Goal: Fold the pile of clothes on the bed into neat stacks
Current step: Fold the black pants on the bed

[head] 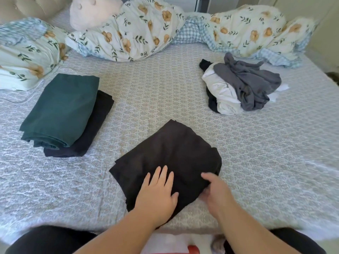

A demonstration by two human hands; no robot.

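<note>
A folded black garment [170, 151] lies on the bed [165, 92] just in front of me. My left hand [157, 191] rests flat on its near part with straight fingers. My right hand [214, 189] grips the garment's near right edge, fingers curled under the fabric. At the left stands a stack: a folded dark green garment [60, 109] on top of a folded black one [91, 132]. An unfolded pile [242, 85] of grey, white and black clothes sits at the back right.
A rumpled floral duvet [139, 32] and pillows [27, 52] run along the far side of the bed, with a pale pink cushion [91, 11] behind them. The patterned sheet is bare between the stack and the pile.
</note>
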